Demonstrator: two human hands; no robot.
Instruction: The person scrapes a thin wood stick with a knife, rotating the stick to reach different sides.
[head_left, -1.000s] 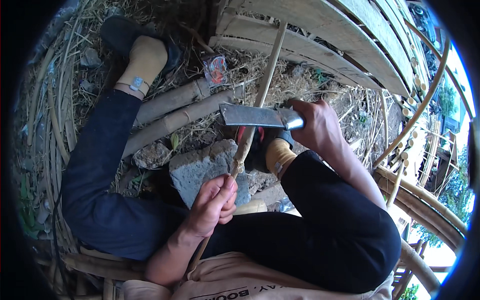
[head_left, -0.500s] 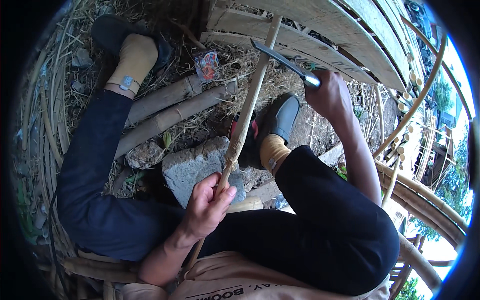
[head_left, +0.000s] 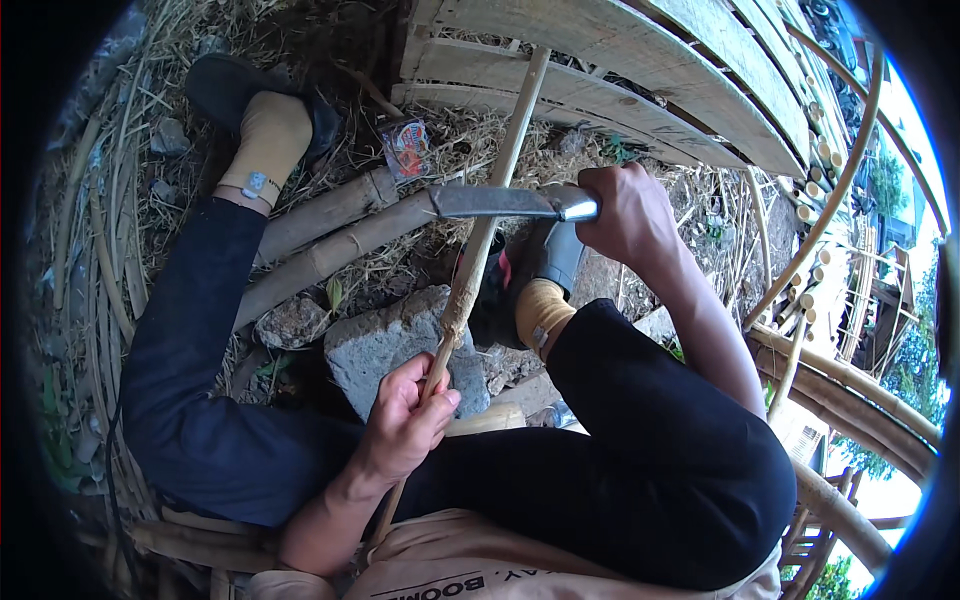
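My left hand (head_left: 408,425) is closed around a pale bamboo stick (head_left: 500,185), below a rough knot in it. The stick slants from beside my waist up and away toward the wooden slats. In my right hand (head_left: 632,212) is a machete-like knife (head_left: 500,201) with a metal collar at the grip. Its blade lies across the stick above the knot, pointing left. Whether the edge touches the stick I cannot tell. My fingers hide the knife's handle.
A grey stone block (head_left: 375,345) sits between my legs, with two bamboo poles (head_left: 335,240) to its left. Wooden slats (head_left: 610,75) stand at the far side. A crumpled wrapper (head_left: 405,148) lies on straw. Cut bamboo ends (head_left: 808,215) are stacked at the right.
My right hand has brought the knife nearer to me along the stick, and the blade has turned to lie more level. My left hand keeps its hold, shifting only slightly.
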